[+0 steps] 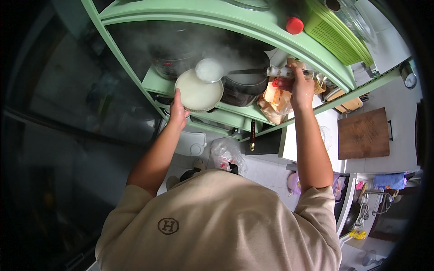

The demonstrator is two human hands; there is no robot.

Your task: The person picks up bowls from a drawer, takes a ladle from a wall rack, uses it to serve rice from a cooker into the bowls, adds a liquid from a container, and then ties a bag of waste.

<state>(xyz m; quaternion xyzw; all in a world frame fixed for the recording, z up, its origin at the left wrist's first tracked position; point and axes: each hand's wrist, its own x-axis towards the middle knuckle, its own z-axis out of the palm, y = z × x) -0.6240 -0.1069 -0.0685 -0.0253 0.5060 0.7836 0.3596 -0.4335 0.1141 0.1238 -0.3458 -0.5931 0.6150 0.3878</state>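
My left hand (177,111) grips the near left rim of a round bowl (200,93) filled with a whitish, cloudy liquid. A metal ladle (209,70), full of white, grainy-looking food, hangs over the bowl's far right edge. Its patterned handle is in my right hand (299,84), with the fingers closed around it. Beneath the ladle's shaft stands a dark pot (242,95) on the green shelf, holding pale liquid. Steam drifts above it and blurs its far side. Whether the ladle touches the bowl's rim, I cannot tell.
A dark cooker (169,66) stands behind the bowl. The green shelf's upper board (217,15) arches over the pots. Right of the pot lies a paper and plastic bag (275,101). A dark handle (252,135) juts out below. A wooden cutting board (364,133) is further right.
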